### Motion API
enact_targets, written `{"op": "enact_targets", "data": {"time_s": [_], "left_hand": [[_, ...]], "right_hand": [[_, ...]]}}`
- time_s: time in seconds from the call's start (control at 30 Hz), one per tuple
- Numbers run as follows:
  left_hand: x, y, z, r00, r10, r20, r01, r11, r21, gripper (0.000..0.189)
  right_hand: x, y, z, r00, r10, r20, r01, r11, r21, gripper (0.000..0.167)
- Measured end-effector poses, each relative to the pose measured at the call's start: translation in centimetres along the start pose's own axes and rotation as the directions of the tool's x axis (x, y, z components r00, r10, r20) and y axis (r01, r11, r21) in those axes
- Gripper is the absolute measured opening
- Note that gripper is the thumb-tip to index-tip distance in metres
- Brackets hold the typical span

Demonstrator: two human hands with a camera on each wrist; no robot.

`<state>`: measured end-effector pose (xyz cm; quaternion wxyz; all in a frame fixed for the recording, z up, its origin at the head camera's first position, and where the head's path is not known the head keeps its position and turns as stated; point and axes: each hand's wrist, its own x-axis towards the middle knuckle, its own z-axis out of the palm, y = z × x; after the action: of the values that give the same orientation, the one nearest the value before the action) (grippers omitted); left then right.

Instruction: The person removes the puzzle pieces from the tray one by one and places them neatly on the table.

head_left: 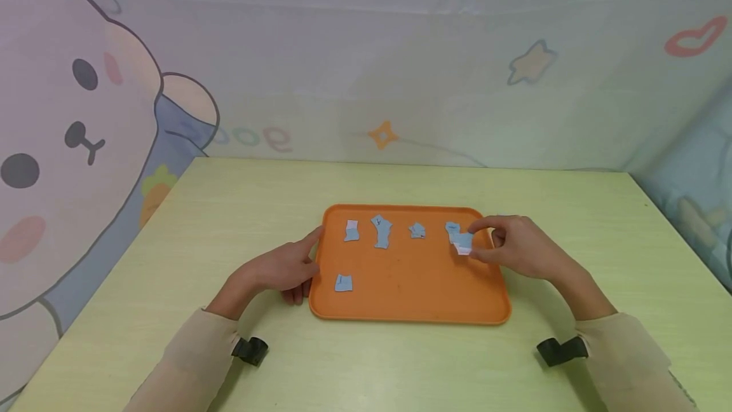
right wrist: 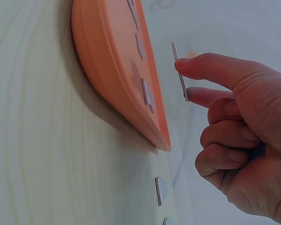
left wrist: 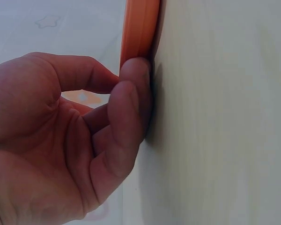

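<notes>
Sleeves (head_left: pixel 189 355) with black wrist devices (head_left: pixel 251 351) were closest to camera. Right hand (head_left: pixel 520 247) pinched a blue-white piece (head_left: pixel 464 243), raised over the right part of the orange tray (head_left: pixel 406 288). Left hand (head_left: pixel 280 266), fingers loosely bent, touched its left edge. Tray held five other pieces (head_left: pixel 381 234): four far side, one near-left. Two small flat bits (right wrist: pixel 164 189) sat beyond it on the counter (head_left: pixel 274 196).
</notes>
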<state>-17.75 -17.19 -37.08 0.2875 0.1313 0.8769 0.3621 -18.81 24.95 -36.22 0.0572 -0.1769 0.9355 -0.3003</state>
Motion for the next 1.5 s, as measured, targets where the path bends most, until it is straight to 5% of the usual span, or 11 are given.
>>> {"op": "enact_targets", "data": {"time_s": [1.5], "left_hand": [[0.0, 0.0, -0.1, 1.0, -0.005, -0.01, 0.005, 1.0, 0.013, 0.081]], "right_hand": [[-0.7, 4.6, -2.7, 0.994, 0.111, -0.005, -0.111, 0.994, -0.021, 0.045]]}}
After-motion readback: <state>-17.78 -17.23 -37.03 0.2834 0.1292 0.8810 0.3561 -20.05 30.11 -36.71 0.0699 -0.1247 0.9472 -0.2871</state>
